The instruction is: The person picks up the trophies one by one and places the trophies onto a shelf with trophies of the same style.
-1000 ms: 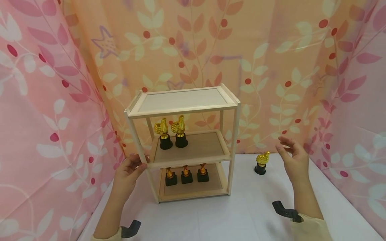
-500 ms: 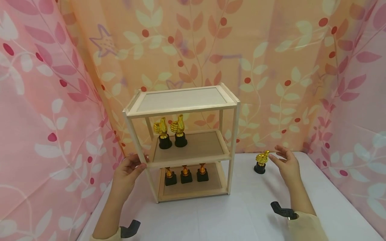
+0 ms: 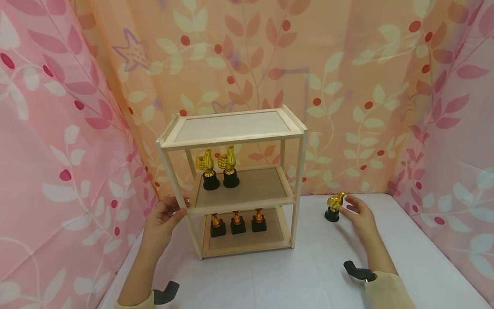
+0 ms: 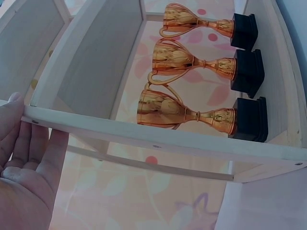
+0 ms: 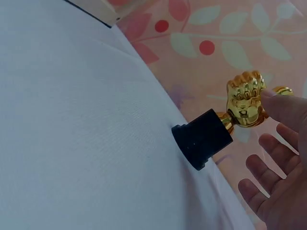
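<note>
My left hand [image 3: 161,219] holds the left front post of a small three-tier wooden shelf [image 3: 241,209], thumb in front and fingers behind. On the middle tier stand two gold thumbs-up trophies [image 3: 208,169] with round black bases. Three gold cup trophies [image 4: 172,60] with black bases stand on the bottom tier; in the head view the middle tier's edge hides their tops. Another thumbs-up trophy [image 3: 332,207] stands upright on the table to the right. Beside it is my right hand [image 3: 360,216], its thumb [image 5: 285,109] at the gold part and its other fingers loosely spread.
A white cloth [image 3: 270,279] covers the table. Patterned curtains [image 3: 339,86] enclose the back and both sides. The shelf's top tier [image 3: 235,126] bears nothing. A black wrist mount [image 3: 359,271] sticks out from each sleeve.
My right hand has moved left and down, from apart from the thumbs-up trophy to right beside it. The left hand keeps its hold on the shelf post.
</note>
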The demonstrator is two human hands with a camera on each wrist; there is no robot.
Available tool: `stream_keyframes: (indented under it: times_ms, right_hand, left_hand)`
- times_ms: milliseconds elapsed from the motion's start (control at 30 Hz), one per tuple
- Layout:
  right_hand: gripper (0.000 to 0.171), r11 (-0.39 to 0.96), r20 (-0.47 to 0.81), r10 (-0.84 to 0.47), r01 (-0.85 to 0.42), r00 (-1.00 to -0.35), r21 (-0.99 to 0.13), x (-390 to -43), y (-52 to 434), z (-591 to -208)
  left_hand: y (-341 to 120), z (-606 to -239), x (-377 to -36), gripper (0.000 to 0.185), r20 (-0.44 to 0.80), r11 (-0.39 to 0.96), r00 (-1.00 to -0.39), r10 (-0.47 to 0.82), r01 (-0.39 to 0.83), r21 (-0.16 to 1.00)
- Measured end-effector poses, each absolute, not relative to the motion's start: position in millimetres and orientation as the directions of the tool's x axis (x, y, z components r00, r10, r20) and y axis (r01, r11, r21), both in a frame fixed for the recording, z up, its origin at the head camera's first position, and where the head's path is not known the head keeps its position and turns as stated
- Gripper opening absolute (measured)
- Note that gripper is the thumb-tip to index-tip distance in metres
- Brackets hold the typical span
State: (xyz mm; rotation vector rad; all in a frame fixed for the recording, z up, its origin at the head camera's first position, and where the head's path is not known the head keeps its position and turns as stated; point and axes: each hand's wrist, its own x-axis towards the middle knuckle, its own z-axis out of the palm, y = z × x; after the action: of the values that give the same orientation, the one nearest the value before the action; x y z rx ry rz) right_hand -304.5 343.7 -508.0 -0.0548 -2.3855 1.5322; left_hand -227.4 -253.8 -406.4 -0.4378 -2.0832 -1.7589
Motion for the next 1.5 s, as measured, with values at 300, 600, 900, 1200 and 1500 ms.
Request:
stream_keyframes:
  times_ms: [300, 600, 900, 1200, 1500]
  right_hand:
    - [0.072, 0.393, 0.151, 0.181, -0.069, -0.972, -0.917, -304, 341, -526]
    - [0.074, 0.401, 0.115, 0.168, -0.038, -0.979, -0.915, -309, 336, -534]
    - [0.073, 0.451, 0.088, 0.163, -0.005, -0.983, -0.892, -311, 331, -535]
    - [0.072, 0.465, 0.063, 0.197, 0.036, -0.978, -0.885, -311, 329, -535]
    - [0.072, 0.491, 0.083, 0.185, 0.019, -0.979, -0.871, -313, 329, -537]
  left_hand:
    - [-253, -406, -226, 0.040, 0.468, 0.148, -0.884, -0.007, 0.462, 0.874]
    - [-253, -405, -226, 0.035, 0.484, 0.142, -0.875, -0.019, 0.477, 0.868]
    - [-254, -406, -227, 0.035, 0.479, 0.133, -0.877, -0.028, 0.472, 0.872]
    - [-251, -406, -227, 0.036, 0.489, 0.104, -0.872, -0.021, 0.484, 0.869]
    - [-251, -405, -227, 0.038, 0.486, 0.120, -0.873, -0.026, 0.480, 0.869]
